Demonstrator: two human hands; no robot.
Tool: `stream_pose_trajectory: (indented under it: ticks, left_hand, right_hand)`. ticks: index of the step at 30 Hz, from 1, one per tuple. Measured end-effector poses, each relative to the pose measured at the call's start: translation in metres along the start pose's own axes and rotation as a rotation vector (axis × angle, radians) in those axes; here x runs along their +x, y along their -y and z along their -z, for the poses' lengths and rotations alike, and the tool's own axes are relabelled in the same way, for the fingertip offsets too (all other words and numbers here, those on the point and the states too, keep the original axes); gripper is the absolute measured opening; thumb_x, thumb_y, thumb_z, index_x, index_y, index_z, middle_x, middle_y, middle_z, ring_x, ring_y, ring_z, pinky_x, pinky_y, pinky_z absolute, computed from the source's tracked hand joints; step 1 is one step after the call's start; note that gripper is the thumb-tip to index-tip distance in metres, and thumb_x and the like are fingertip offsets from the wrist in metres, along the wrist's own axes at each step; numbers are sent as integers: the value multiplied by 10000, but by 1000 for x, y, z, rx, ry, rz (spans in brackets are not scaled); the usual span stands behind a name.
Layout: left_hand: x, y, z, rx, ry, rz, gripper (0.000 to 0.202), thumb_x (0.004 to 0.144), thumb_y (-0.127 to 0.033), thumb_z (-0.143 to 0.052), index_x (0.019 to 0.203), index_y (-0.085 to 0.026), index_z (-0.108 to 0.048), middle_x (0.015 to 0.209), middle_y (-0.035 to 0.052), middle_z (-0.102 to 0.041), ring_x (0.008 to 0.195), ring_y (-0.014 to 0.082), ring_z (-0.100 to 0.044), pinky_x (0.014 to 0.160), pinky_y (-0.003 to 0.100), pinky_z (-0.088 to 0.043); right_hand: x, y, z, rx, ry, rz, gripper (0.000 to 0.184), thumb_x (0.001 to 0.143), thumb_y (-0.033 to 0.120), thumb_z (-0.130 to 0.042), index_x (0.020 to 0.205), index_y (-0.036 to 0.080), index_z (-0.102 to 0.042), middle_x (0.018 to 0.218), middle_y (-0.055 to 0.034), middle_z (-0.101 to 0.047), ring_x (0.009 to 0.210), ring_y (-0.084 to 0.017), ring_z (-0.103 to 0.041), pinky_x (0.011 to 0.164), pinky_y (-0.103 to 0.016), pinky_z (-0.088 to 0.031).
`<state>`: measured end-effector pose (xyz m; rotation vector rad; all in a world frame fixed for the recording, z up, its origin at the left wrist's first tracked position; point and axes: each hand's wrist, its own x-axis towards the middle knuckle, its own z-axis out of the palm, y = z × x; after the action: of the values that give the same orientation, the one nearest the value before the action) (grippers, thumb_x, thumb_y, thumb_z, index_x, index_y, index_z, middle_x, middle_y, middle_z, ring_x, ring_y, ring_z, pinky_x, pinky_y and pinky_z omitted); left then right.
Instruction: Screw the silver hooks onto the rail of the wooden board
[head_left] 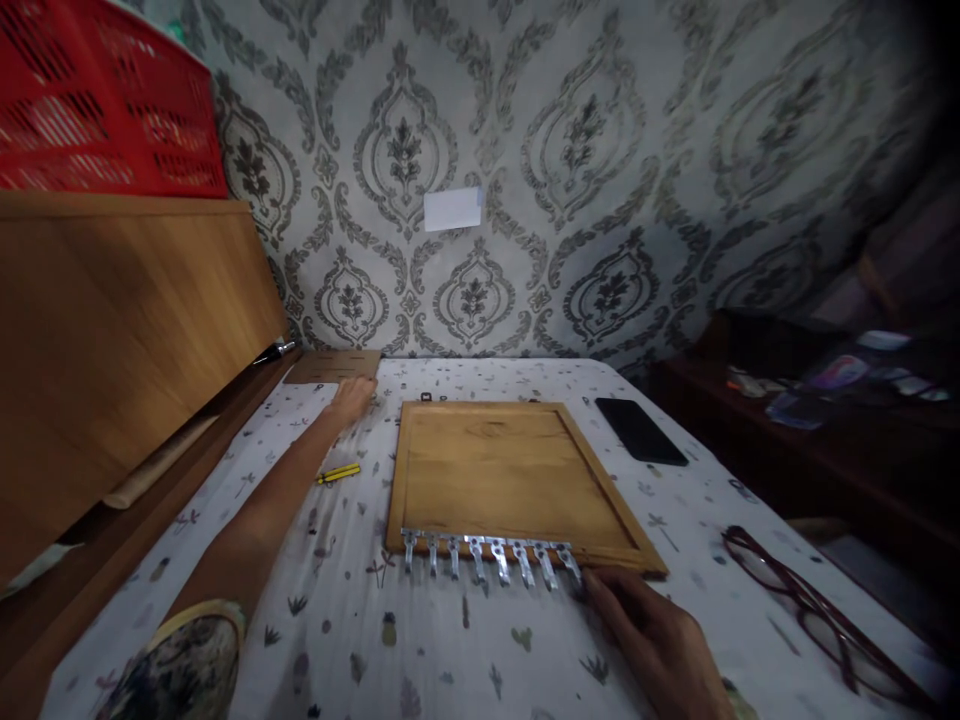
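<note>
A wooden board with a raised frame point(487, 470) lies flat on the table. Along its near edge runs a row of several silver metal hooks point(501, 562), their ends hanging over the edge toward me. My right hand point(652, 630) is at the row's right end, with thumb and fingers pinched on the last hook. Farther off to the left, my left hand point(354, 398) rests with fingers curled down beside a brown cardboard piece point(334, 367). What is under those fingers is hidden. A yellow pen-like tool point(339, 473) lies below the left hand.
A black phone point(641, 432) lies right of the board, and dark-red glasses point(814, 600) near the right edge. Small dark metal pieces point(426, 397) sit behind the board. At left stands a wooden cabinet point(135, 330) with a red basket point(112, 100) on top. The patterned wall point(480, 120) closes the back.
</note>
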<state>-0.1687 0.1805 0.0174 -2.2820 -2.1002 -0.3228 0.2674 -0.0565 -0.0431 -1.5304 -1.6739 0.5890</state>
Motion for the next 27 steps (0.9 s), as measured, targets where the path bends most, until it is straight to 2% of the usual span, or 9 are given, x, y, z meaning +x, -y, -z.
stream_pose_trajectory:
  ticks: [3, 7, 12, 14, 17, 20, 23, 27]
  left_hand:
    - [-3, 0, 11, -118, -30, 23, 404, 973, -388, -641, 1307, -163, -602, 1309, 112, -628, 1131, 238, -648, 951, 457, -578]
    - [-10, -4, 24, -363, -69, 83, 386, 979, -388, -631, 1300, -174, -608, 1313, 108, -627, 1132, 234, -647, 954, 453, -577]
    - [-37, -23, 28, -753, 8, 161, 382, 980, -392, -631, 1280, -156, -611, 1254, 101, -649, 1065, 216, -665, 902, 428, -594]
    - [-56, -35, 31, -898, 44, 155, 332, 972, -398, -636, 1179, -139, -642, 1107, 77, -683, 932, 176, -677, 796, 353, -598]
    - [-86, -59, 36, -1086, 92, 116, 297, 812, -389, -730, 943, -129, -670, 817, 31, -672, 720, 131, -659, 571, 208, -487]
    - [-114, -86, 42, -1215, 159, 86, 331, 671, -409, -744, 854, -150, -649, 716, 8, -643, 635, 117, -632, 495, 180, -412]
    - [-136, -113, 45, -1268, 238, 61, 320, 630, -394, -717, 826, -158, -625, 692, 6, -632, 603, 117, -614, 463, 177, -382]
    - [-161, -148, 45, -1234, 323, -6, 225, 683, -342, -682, 799, -157, -628, 659, -7, -611, 562, 109, -565, 456, 193, -380]
  right_hand:
    - [-1, 0, -2, 3, -31, 21, 454, 881, 609, -562, 751, 219, -756, 607, -30, -729, 482, -180, -629, 491, -254, -519]
    - [-1, 8, 0, 23, -43, 15, 412, 886, 568, -573, 766, 222, -762, 643, -34, -750, 547, -199, -679, 516, -253, -533]
    - [0, 18, 7, -6, 45, 24, 413, 890, 558, -558, 775, 214, -755, 621, -34, -739, 509, -192, -659, 490, -255, -521]
    - [-1, 20, 8, -12, 46, 23, 424, 895, 562, -552, 795, 205, -759, 634, -43, -744, 495, -189, -640, 501, -267, -524]
    - [-4, 20, 6, -12, -16, 23, 439, 882, 580, -560, 832, 193, -761, 657, -63, -753, 499, -199, -633, 503, -290, -521]
    - [-7, 20, 3, -17, -88, 20, 457, 891, 597, -559, 842, 185, -750, 679, -82, -756, 533, -210, -644, 514, -302, -515]
    - [-13, 29, 0, -1, -139, 53, 476, 898, 617, -566, 844, 181, -748, 727, -96, -764, 583, -218, -662, 538, -310, -521]
    - [-27, 62, -8, 183, -25, 64, 389, 908, 557, -611, 814, 195, -717, 663, -45, -693, 523, -163, -590, 499, -271, -485]
